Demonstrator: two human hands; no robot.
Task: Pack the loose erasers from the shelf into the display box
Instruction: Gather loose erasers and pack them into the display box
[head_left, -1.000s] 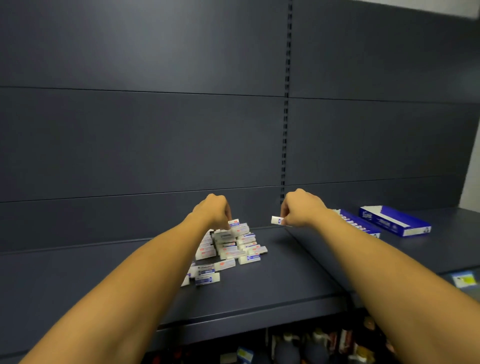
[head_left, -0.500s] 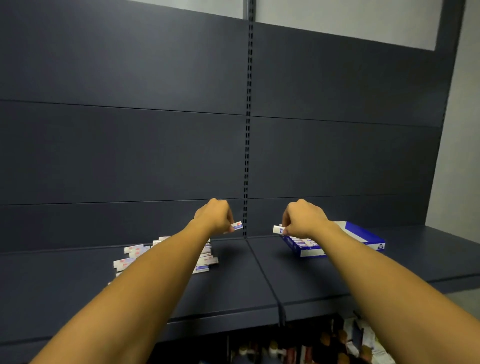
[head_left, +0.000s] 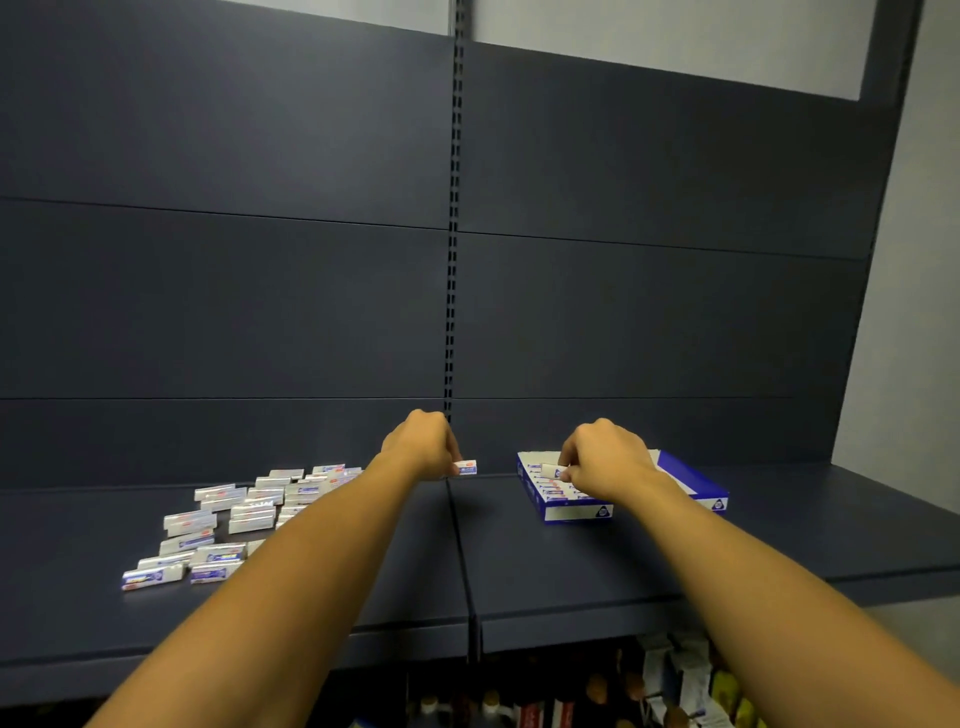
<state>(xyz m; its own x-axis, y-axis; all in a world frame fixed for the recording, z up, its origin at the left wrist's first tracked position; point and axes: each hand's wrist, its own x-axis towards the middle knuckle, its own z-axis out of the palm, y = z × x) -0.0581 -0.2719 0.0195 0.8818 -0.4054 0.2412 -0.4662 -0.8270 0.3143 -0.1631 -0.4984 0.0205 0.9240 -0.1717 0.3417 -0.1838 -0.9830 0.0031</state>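
Both arms reach forward over a dark shelf (head_left: 571, 561) backed by dark wall panels. The left hand (head_left: 423, 444) is curled, pinching 1 eraser (head_left: 466, 467) between its fingertips; that eraser sticks out to the right of the hand, held above the seam where 2 shelf boards meet. The right hand (head_left: 605, 460) is also curled and pinches a second eraser (head_left: 550, 471) at its left side, held over the open display box (head_left: 576, 512). The box is blue and white, lies flat on the right shelf board, and holds a row of erasers along its left side; the hand hides part of its inside. On the left shelf board, well apart from the box, lies a loose pile of erasers (head_left: 234, 512) in white wrappers with blue and red print, some stacked and some scattered toward the front edge. Below the shelf, other goods (head_left: 675, 691) show dimly on a lower level, too dark to tell what they are.
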